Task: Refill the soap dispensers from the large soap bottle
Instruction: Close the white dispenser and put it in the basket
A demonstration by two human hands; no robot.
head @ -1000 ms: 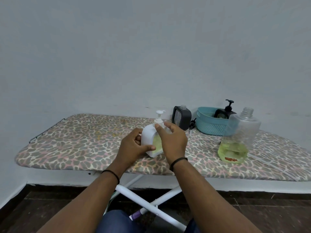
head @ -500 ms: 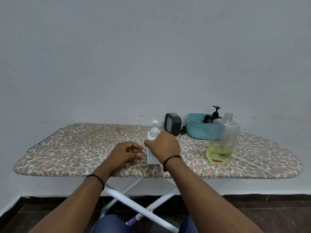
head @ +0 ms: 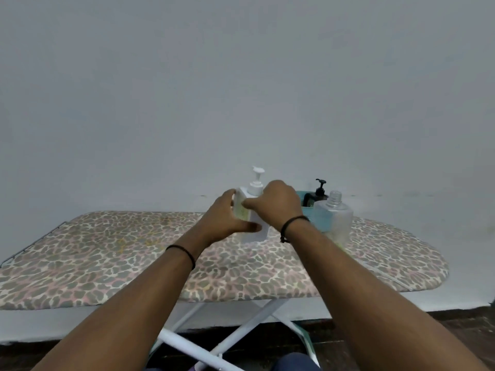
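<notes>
A white pump dispenser [head: 254,202] with yellowish soap inside stands on the ironing board [head: 107,258], held between both hands. My left hand [head: 225,218] grips its left side, thumb across the lower front. My right hand [head: 276,202] grips the upper right part near the pump neck. To the right stands the large clear soap bottle [head: 333,218], uncapped, its lower part hidden by my right forearm. A black pump dispenser [head: 318,195] sits in the teal basket [head: 304,203] behind it.
The leopard-patterned ironing board stretches left and right on white crossed legs [head: 227,341]. A bare grey wall rises right behind it. The black square dispenser seen before is hidden behind my right hand.
My left hand has come back onto the white dispenser and both hands now hold it farther back on the board. The camera has tilted up and pulled away.
</notes>
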